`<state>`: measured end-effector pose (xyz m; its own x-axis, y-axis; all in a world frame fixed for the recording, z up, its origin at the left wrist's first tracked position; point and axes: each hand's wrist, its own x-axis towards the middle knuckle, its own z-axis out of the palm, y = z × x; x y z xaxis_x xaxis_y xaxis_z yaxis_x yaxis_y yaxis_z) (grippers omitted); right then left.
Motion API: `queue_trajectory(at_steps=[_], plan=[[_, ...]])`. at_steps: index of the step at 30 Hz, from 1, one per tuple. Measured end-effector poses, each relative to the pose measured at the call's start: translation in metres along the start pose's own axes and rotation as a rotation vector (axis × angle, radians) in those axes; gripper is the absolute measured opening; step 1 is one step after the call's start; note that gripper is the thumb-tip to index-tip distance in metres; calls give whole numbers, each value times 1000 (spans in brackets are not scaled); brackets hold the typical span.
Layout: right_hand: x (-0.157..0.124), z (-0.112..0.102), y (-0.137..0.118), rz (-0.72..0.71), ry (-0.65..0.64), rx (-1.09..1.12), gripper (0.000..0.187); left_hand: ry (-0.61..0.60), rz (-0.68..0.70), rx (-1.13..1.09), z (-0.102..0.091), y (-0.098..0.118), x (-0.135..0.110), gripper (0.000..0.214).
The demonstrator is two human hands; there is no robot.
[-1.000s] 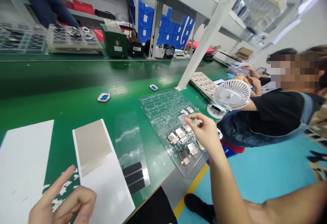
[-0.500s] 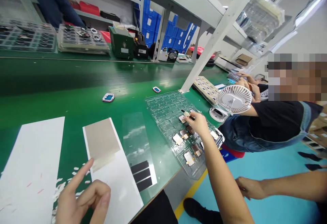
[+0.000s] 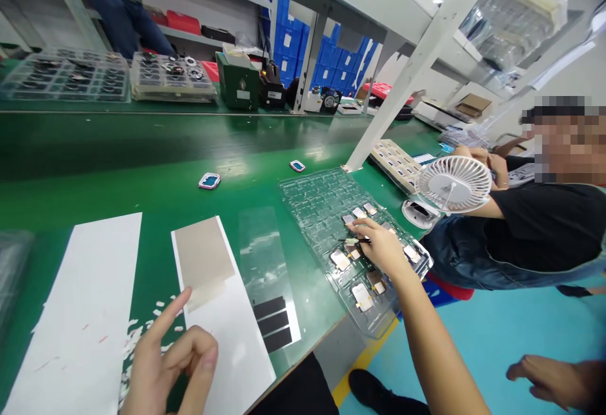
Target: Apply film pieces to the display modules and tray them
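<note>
Fingers point(image 3: 363, 225) of your right hand point(image 3: 386, 254): closed on a slim tool point(image 3: 351, 240), its tip pale with dark ends; exact type can't be told. They sit over the clear tray point(image 3: 312, 203), fingertips just beside one of its small parts; whether they touch it, cannot tell.

Your left hand point(image 3: 173, 364): loosely open, index finger out, the others curled, thumb apart. Index tip is over the edge of the tan-and-white sheet point(image 3: 206, 257); contact unclear.

Clear tray: flat on the tabletop point(image 3: 156, 191), moulded into rows of shallow pockets. Flat parts point(image 3: 363, 297) lie in the portion nearest you and to the right, most with silvery faces, a few darker, some with yellow tabs.

Beige tray point(image 3: 394, 179): just beyond the clear one, past the post foot; rows of compartments, small pieces in them.

Back ledge: a clear compartment box point(image 3: 61, 96) with dark curved pieces inside; next to it a stack of boxes point(image 3: 173, 91), black and white rings in the top one. Right of those, a green box point(image 3: 234, 90), paper on top.
</note>
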<state>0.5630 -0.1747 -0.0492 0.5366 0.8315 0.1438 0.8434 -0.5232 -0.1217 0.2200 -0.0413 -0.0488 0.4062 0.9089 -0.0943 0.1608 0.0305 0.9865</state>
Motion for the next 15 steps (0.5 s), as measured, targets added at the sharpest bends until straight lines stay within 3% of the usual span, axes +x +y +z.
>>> queue_trajectory(at_steps=[9,15], plan=[[4,-4,42,41,113,-51,52,50,42,35,10,8,-2,78],[5,4,43,41,48,-164,55,41,73,-8,8,6,1,80]])
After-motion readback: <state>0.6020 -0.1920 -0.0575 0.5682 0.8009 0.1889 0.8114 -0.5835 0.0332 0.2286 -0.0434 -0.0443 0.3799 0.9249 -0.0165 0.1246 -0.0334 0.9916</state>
